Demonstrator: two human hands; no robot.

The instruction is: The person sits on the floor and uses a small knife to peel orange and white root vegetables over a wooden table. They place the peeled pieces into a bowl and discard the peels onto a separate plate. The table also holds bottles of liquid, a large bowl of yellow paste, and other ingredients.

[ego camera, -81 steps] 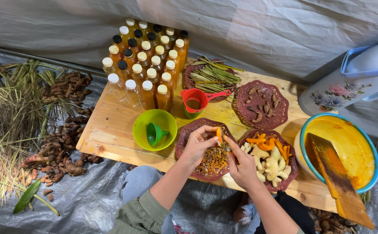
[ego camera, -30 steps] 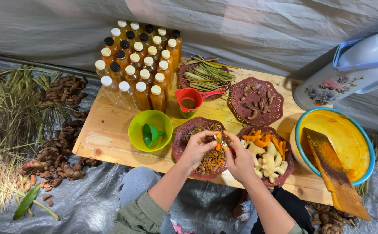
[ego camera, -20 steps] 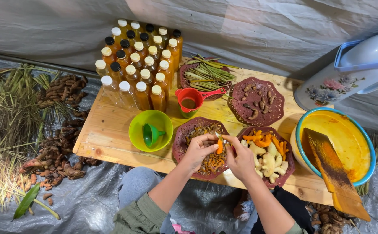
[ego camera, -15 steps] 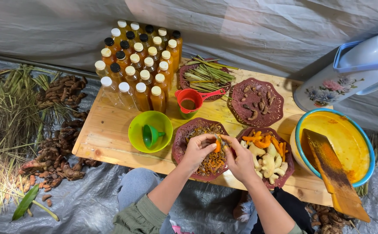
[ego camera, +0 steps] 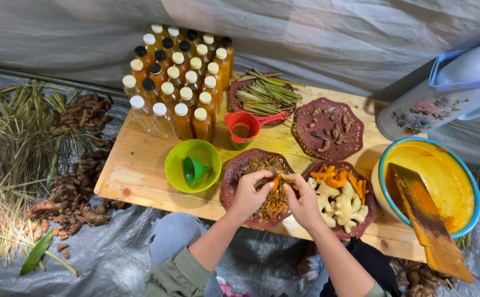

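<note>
My left hand [ego camera: 249, 192] and my right hand [ego camera: 301, 200] meet over a dark red plate [ego camera: 230, 186] heaped with orange peelings. Between the fingers of both hands is a small orange root piece [ego camera: 275, 181]; the left fingers pinch it from the left, the right fingers touch it from the right. Just right of my hands, a second dark red plate [ego camera: 367, 204] carries peeled pale and orange root pieces [ego camera: 340, 193]. A green bowl [ego camera: 180, 179] with a green funnel [ego camera: 194, 171] sits left of my left hand.
A low wooden table [ego camera: 135, 165] carries several capped bottles [ego camera: 175, 88] of yellow liquid, a red cup [ego camera: 244, 128], a plate of green stalks [ego camera: 263, 94], and a plate of dark bits [ego camera: 329, 127]. A yellow basin [ego camera: 443, 176] with a wooden paddle [ego camera: 424, 220] and a flowered jug [ego camera: 443, 93] stand right. Raw roots [ego camera: 75, 187] lie on the tarp.
Both hands have stayed over the peelings plate, working the orange piece; it sits a little lower between the fingers than at first. The view shifted slightly.
</note>
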